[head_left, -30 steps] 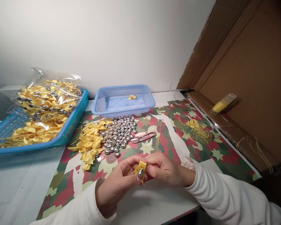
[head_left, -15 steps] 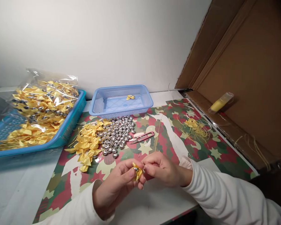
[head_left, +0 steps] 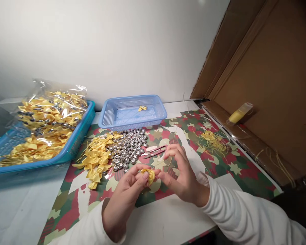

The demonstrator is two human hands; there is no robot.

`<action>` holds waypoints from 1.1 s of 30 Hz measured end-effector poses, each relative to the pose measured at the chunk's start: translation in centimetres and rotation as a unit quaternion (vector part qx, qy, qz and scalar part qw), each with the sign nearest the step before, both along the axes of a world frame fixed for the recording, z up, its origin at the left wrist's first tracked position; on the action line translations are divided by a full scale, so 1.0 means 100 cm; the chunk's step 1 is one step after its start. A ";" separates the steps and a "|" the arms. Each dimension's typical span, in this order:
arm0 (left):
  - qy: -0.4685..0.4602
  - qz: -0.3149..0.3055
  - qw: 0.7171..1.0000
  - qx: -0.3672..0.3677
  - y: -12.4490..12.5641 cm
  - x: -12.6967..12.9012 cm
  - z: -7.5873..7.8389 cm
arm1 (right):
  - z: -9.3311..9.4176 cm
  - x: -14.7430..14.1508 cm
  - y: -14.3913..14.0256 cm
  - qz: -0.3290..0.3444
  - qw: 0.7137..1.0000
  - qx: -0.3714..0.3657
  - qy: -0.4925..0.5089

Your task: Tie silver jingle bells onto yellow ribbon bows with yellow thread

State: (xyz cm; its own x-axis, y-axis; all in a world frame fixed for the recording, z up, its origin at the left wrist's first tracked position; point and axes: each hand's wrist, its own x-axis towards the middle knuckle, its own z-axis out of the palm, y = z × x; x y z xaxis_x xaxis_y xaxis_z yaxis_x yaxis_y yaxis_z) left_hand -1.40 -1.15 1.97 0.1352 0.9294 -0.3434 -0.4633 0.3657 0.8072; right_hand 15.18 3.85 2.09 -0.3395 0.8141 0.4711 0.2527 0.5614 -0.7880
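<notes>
The left hand (head_left: 129,185) is pinching a yellow bow (head_left: 149,175) over the surface; the right hand (head_left: 180,173) is half open beside it, fingers spread. One bow (head_left: 142,108) is lying in the small basket (head_left: 109,115), while piles of bows (head_left: 95,158) and bells (head_left: 129,149) are waiting.

A second ago both hands were closed together on the bow (head_left: 149,175), low and near, with its silver bead facing out. Now the hands sit farther out over the mat (head_left: 193,136), nearer the snips (head_left: 154,152). The left hand (head_left: 129,187) alone pinches the bow, bead no longer showing. The right hand (head_left: 182,173) has drawn off to the right and spread its fingers (head_left: 172,151), thumb tip just beside the bow.
</notes>
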 end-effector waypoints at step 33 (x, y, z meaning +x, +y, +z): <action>0.247 -0.009 0.960 0.130 0.000 -0.013 0.011 | -0.010 -0.004 -0.003 0.085 0.982 -0.167 0.008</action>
